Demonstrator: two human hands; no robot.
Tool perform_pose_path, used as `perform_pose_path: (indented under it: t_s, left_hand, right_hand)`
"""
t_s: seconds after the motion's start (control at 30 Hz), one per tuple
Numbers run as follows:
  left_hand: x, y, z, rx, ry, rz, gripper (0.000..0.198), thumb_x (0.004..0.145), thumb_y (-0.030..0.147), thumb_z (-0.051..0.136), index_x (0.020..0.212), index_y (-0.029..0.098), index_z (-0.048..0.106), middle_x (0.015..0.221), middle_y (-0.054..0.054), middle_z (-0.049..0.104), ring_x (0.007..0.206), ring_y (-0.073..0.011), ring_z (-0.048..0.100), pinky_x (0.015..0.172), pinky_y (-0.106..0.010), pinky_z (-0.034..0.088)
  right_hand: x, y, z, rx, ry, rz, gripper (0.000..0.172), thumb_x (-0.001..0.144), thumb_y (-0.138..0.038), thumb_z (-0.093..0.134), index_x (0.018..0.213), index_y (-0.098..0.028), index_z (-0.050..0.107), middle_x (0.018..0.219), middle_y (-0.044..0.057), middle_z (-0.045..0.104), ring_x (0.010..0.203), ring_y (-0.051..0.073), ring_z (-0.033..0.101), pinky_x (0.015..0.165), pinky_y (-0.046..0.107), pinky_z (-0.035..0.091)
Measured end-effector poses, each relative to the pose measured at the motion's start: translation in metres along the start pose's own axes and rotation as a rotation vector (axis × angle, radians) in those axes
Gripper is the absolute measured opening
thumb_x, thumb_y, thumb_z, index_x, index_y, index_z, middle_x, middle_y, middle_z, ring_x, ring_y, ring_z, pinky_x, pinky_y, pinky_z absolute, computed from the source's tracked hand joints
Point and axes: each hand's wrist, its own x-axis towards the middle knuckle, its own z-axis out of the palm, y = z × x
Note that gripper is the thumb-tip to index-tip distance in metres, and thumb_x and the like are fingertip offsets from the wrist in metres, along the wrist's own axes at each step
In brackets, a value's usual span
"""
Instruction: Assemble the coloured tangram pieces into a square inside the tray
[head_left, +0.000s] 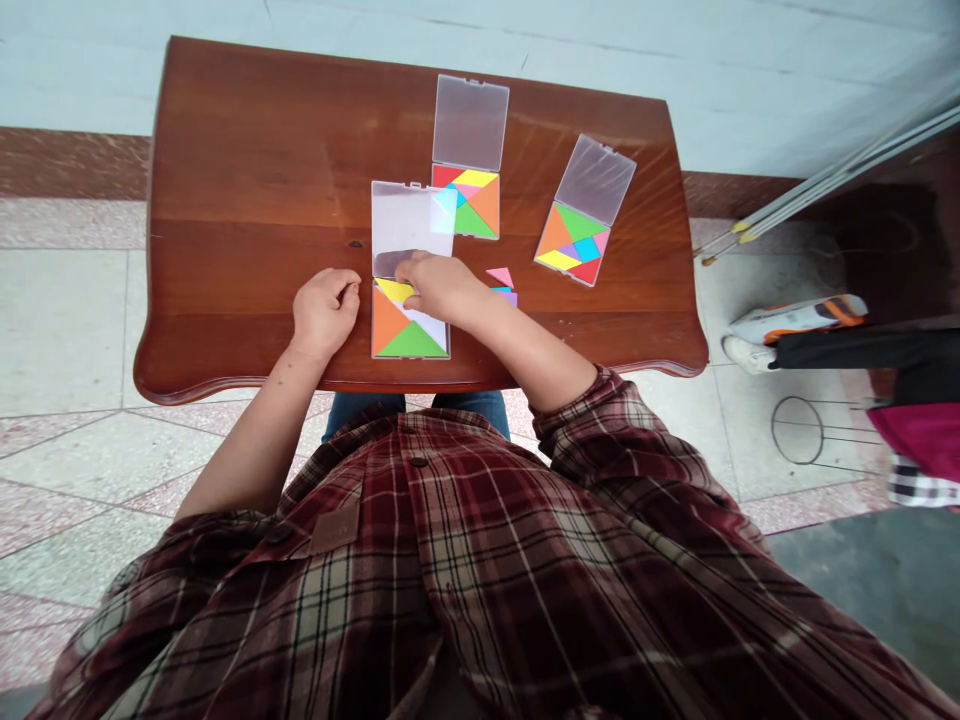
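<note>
An open clear plastic tangram box (pixel 412 232) lies on the table with its lid folded back. In its tray sit a yellow parallelogram (pixel 395 292), an orange triangle (pixel 388 318) and a green triangle (pixel 412 342); part of the tray's right side is bare white. My right hand (pixel 442 290) is over the tray's upper edge, its fingers bent together beside the yellow piece. Whatever is between them is hidden. Left of the box, my left hand (pixel 326 310) rests on the table, curled into a loose fist with nothing visible in it.
A pink triangle (pixel 500 276) and a purple piece (pixel 510 298) lie near my right wrist, with a blue piece partly hidden. Two filled tangram boxes stand open behind, one in the middle (pixel 480 205) and one at right (pixel 571 245). The wooden table (pixel 247 200) has curved edges.
</note>
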Motion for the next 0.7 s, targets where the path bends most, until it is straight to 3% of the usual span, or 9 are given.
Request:
perform_pose_path:
  t_s: [0.13,0.4,0.7]
  left_hand:
    - [0.0,-0.002,0.001,-0.003,0.015,0.009,0.019,0.086,0.024,0.045,0.089,0.022,0.064,0.091,-0.005,0.069,0.088,-0.0193,0.062,0.084,-0.031,0.049]
    - [0.001,-0.005,0.003,-0.001,0.026,0.011,0.018,0.086,0.024,0.046,0.088,0.022,0.064,0.087,-0.004,0.068,0.087,-0.0194,0.062,0.082,-0.032,0.049]
    - [0.0,-0.004,0.003,0.014,-0.005,-0.01,0.019,0.087,0.023,0.045,0.091,0.021,0.063,0.09,-0.004,0.067,0.089,-0.0198,0.061,0.084,-0.033,0.048]
  right_hand:
    - [-0.001,-0.001,0.008,-0.04,-0.009,-0.014,0.037,0.087,-0.018,0.063,0.124,-0.016,0.06,0.126,0.013,0.058,0.105,0.026,0.061,0.084,0.035,0.044]
    - [0.003,0.004,0.015,-0.013,0.061,-0.026,0.032,0.087,-0.013,0.057,0.118,-0.016,0.062,0.122,0.012,0.061,0.103,0.025,0.061,0.083,0.035,0.044]
    - [-0.007,0.05,0.015,0.249,0.262,0.03,0.025,0.085,-0.017,0.054,0.108,-0.019,0.065,0.1,0.006,0.065,0.092,0.021,0.057,0.082,0.035,0.042]
